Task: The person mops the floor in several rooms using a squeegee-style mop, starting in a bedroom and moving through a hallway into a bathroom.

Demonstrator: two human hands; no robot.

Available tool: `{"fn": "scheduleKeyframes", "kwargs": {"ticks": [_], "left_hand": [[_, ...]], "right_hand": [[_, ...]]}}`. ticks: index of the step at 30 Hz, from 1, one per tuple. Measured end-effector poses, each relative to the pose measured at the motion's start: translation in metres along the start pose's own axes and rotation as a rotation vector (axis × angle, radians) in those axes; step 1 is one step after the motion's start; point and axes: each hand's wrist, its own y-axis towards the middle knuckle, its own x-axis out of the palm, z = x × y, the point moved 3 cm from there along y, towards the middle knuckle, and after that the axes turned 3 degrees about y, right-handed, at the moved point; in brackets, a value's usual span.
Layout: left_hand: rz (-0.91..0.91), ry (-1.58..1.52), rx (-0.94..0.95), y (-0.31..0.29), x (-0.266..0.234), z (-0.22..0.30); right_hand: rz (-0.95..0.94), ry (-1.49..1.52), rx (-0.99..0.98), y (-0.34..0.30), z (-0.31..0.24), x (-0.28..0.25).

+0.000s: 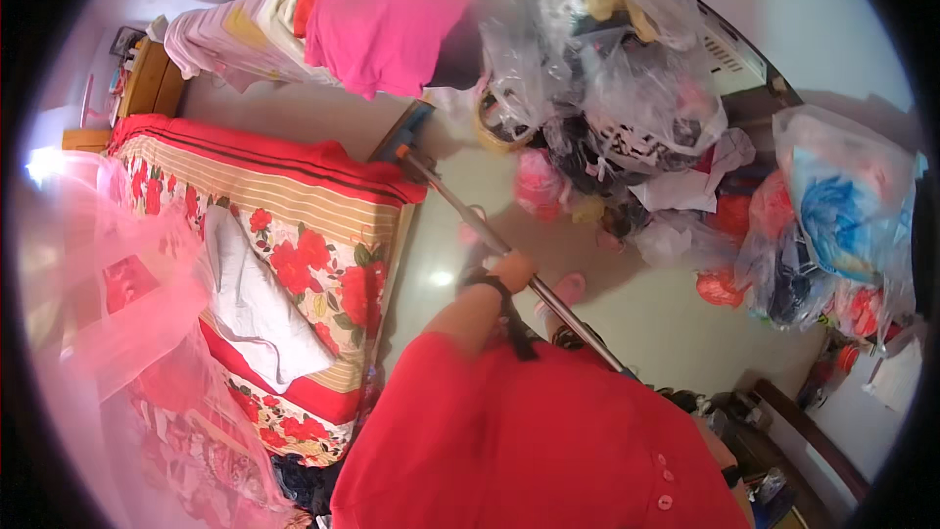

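Observation:
My left hand [513, 271], with a dark band at the wrist, is wrapped round the metal pole of a flat mop [472, 214]. The pole slants from beside my red top up to the far left. At its far end, an orange joint [404, 151] meets the blue-grey mop head [399, 129], which is by the far right corner of the bed. The pole's near end disappears at the edge of my red clothing. My right hand is not in view.
A bed [284, 206] with a red floral cover fills the left, with pink netting [117, 284] beside it. Plastic bags [646, 88] crowd the far right. More bags [832, 206] hang or stand at the right. Pink clothing [387, 20] hangs at the back. A pink slipper [570, 287] shows near the pole.

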Motion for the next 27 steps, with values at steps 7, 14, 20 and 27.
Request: {"fn": "scheduleKeyframes", "kwargs": {"ticks": [7,14,20,27], "left_hand": [[-0.031,0.105,0.152,-0.019,0.009,0.051],[-0.137,0.117,0.303,-0.067,-0.019,0.032],[-0.033,0.141,0.171,-0.075,-0.059,-0.049],[0.434,-0.192,0.108,-0.106,-0.121,-0.098]], "right_hand": [[-0.005,0.248,0.203,-0.061,0.073,0.012],[0.022,0.495,0.21,-0.067,0.063,0.089],[-0.003,0.206,0.508,-0.03,-0.101,0.112],[0.357,-0.288,-0.227,-0.036,-0.208,0.148]]}}
